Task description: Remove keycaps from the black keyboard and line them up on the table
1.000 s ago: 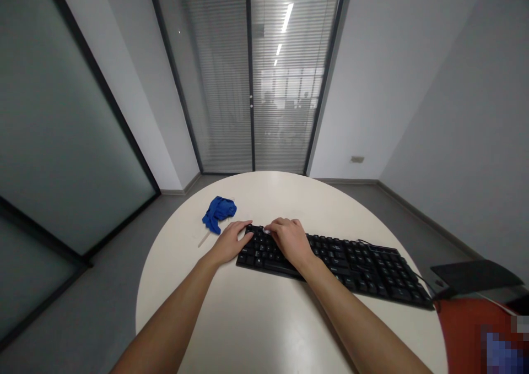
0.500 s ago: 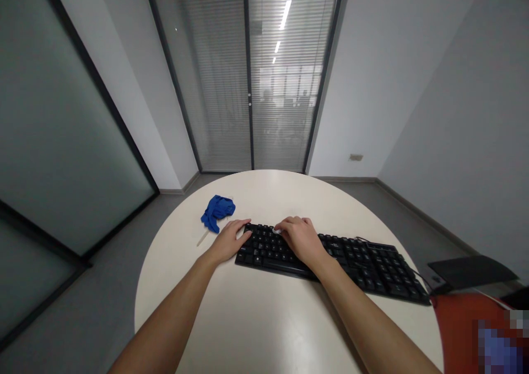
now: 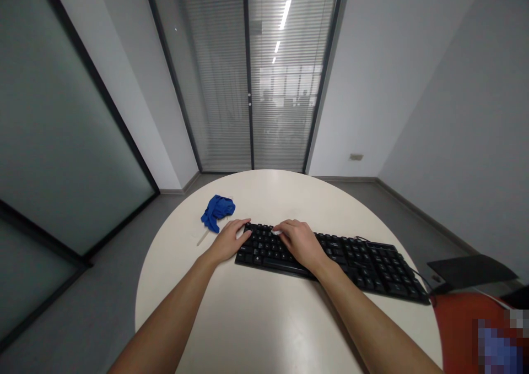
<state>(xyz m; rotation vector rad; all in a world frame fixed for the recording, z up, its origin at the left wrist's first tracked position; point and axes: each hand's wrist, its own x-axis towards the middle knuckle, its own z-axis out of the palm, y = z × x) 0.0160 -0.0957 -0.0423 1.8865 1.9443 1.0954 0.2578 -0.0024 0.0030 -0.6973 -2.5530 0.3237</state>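
A black keyboard (image 3: 285, 255) lies at a slant across the round table, its right end nearer to me. My left hand (image 3: 228, 240) holds the keyboard's left end, with the thumb over the top keys and the fingers at the far left corner. Over the left-middle keys, my right hand (image 3: 301, 244) is closed on a small white wad (image 3: 276, 232), perhaps tissue or cotton; most of it is hidden under the fingers. A crumpled blue cloth (image 3: 218, 211) sits beyond my left hand, with a thin pale stick (image 3: 203, 237) beside it.
The round cream table (image 3: 239, 319) has its curved edge close on both sides. A cable (image 3: 421, 277) runs off the keyboard's right end. Right of the table stands a red seat (image 3: 458, 321) with a dark panel (image 3: 473, 271) behind it. Glass partitions and walls surround the table.
My right hand has shifted slightly left and toward me over the keys, with the white wad still in its fingers. My left hand, the keyboard and the blue cloth look unmoved.
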